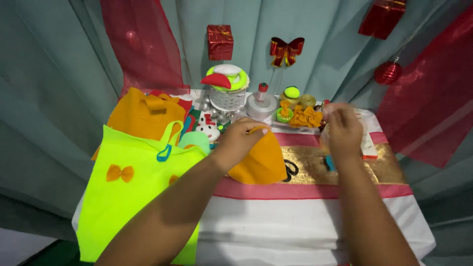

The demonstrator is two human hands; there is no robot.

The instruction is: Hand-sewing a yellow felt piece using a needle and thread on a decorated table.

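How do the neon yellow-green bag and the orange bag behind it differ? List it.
The neon yellow-green bag lies nearest, hanging over the table's front edge; the orange bag lies farther back, partly hidden behind it. The neon bag carries a small orange bow and has a blue loop at its handle; the orange bag looks plain. Both are handled fabric bags.

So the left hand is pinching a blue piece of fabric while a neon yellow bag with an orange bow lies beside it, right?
Not quite. The head view shows the left hand pinching an orange piece of fabric, not a blue one. The neon yellow bag with its orange bow does lie beside it.
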